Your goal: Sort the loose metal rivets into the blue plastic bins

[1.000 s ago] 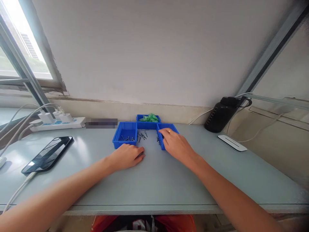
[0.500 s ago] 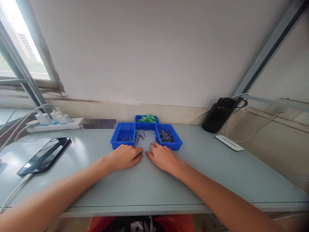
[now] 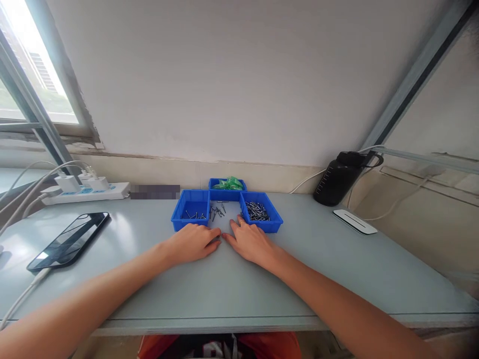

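My left hand (image 3: 192, 243) rests on the table just in front of the left blue bin (image 3: 175, 219), thumb and index finger a little apart and no object visible in it. Several thin metal fasteners, like screws or rivets, lie in that bin. More loose fasteners (image 3: 217, 211) are scattered on the tabletop between the bins. My right hand (image 3: 251, 243) lies with fingers spread beside the right blue bin (image 3: 275, 225), its thumb tip close to my left fingertips. A dense pile of fasteners (image 3: 257, 211) fills part of the right bin.
Behind stands a third blue bin (image 3: 224, 195) with green plastic bags (image 3: 230, 183). A phone (image 3: 69, 242) on a cable and a power strip (image 3: 119, 191) are at left. A black bottle (image 3: 335, 179) leans at right, near a flat white device (image 3: 355, 221).
My right hand has shifted slightly left, bringing its thumb nearer to my left hand. The left hand, bins and loose fasteners look the same.
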A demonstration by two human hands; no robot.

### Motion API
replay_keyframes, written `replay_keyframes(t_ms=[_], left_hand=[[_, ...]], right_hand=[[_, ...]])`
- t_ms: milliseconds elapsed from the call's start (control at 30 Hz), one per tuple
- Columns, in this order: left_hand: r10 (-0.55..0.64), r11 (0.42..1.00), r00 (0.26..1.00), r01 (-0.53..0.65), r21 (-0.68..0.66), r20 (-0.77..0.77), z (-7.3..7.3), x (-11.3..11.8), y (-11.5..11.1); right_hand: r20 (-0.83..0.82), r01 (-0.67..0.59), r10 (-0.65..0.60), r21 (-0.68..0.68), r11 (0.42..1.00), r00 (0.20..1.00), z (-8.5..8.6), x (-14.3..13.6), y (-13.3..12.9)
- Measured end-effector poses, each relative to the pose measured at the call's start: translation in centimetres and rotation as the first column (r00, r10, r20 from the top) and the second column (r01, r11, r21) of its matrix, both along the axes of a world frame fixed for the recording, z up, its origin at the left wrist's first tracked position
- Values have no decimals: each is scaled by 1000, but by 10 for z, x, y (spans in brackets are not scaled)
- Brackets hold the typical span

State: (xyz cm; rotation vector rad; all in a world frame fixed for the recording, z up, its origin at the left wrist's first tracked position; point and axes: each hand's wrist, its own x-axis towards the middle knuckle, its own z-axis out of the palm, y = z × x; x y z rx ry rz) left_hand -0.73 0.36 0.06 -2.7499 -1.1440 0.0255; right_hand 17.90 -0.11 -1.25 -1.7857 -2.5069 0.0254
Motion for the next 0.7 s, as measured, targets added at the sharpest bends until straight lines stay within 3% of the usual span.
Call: replay_keyframes(t_ms=[700], left_hand=[[-8,1000,1000,8,-25,29,1,0,-1]], right_hand=[[-24,44,-43,77,996,999,-6,-1,0]])
